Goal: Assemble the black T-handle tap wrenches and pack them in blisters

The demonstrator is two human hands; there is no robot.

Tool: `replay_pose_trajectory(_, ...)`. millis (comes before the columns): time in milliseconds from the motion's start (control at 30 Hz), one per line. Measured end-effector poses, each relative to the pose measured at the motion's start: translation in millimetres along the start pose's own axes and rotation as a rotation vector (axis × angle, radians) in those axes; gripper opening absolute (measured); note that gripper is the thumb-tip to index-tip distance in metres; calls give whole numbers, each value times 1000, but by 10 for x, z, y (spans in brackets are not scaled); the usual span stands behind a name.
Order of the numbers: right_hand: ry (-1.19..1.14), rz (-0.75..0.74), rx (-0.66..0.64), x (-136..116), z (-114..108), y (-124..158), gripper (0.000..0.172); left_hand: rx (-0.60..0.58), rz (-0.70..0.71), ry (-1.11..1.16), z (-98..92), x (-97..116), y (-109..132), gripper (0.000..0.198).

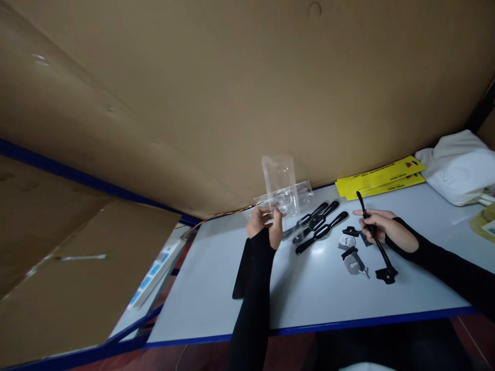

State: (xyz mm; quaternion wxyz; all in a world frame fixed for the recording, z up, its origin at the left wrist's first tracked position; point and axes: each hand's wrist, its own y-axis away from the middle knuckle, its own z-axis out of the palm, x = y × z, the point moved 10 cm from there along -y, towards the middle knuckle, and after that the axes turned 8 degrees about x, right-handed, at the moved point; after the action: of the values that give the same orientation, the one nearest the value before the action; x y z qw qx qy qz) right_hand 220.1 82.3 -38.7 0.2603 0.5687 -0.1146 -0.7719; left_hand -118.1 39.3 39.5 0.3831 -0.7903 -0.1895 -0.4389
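My left hand is closed on a clear plastic package, which stands up above the fingers; another clear plastic piece lies behind it. My right hand grips a black spokeshave body slantwise over the table. Its lower end overlaps a small black metal part. Between the hands several black spokeshave bodies lie close together. Nearer my right hand are another black part, a round metal piece and a metal blade with a screw beside it.
Yellow printed cards lie at the back right, beside a white bag. A dark flat object is partly behind my left forearm. The white table has a blue front edge, and a cardboard wall rises behind it.
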Motion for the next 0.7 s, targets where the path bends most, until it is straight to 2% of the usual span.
replay_pose_trajectory(67,124,-56,-6,-92,19,77,70,-189,-233,249,317,-116,292,43)
replay_pose_trajectory(133,274,-156,-11,-224,50,168,74,-385,-411,436,652,-131,670,51)
replay_pose_trajectory(233,426,-327,-22,-416,123,293,64,-577,-566,580,980,-39,1205,56)
replay_pose_trajectory(367,523,-530,-17,-556,204,376,47,-614,-662,598,1087,111,1616,61)
replay_pose_trajectory(533,703,-680,38,-429,287,394,45,-713,-737,702,1169,350,1837,81)
replay_pose_trajectory(633,816,-800,56,-291,390,439,52,-802,-850,832,1247,407,1977,82)
replay_pose_trajectory(700,872,-891,61,-224,451,474,61,-812,-890,882,1263,397,2021,80)
